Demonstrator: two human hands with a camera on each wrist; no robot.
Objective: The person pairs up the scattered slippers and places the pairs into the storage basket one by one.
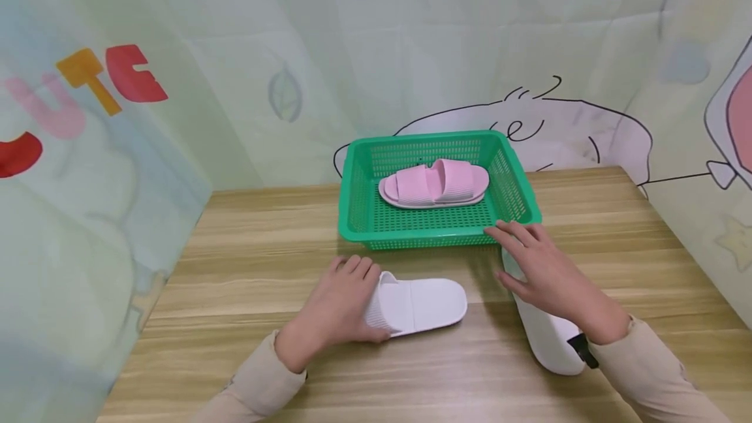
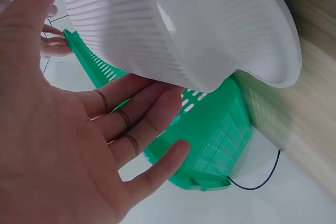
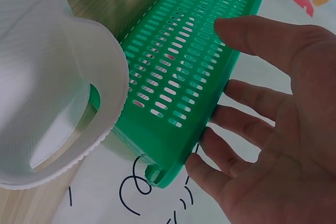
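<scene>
On the wooden table a white slipper (image 1: 437,304) lies sideways, its sole end pointing right. My left hand (image 1: 337,311) spans its ribbed strap (image 2: 123,24), thumb on the near side and fingers on the far side. A second white slipper (image 1: 546,338) lies lengthwise at the right, partly hidden beneath my right hand (image 1: 543,273). That hand is spread above it, fingertips at the front right corner of the green basket (image 1: 411,237). Nothing is between its thumb and fingers (image 3: 244,119). Inside the basket sits a pair of pink slippers (image 1: 405,188), side by side.
The slotted basket stands near the back edge of the wooden table (image 1: 252,253). Behind and at both sides hangs a printed cloth (image 1: 235,70) with cartoon figures and coloured letters. A dark band (image 1: 583,350) is worn at the right wrist.
</scene>
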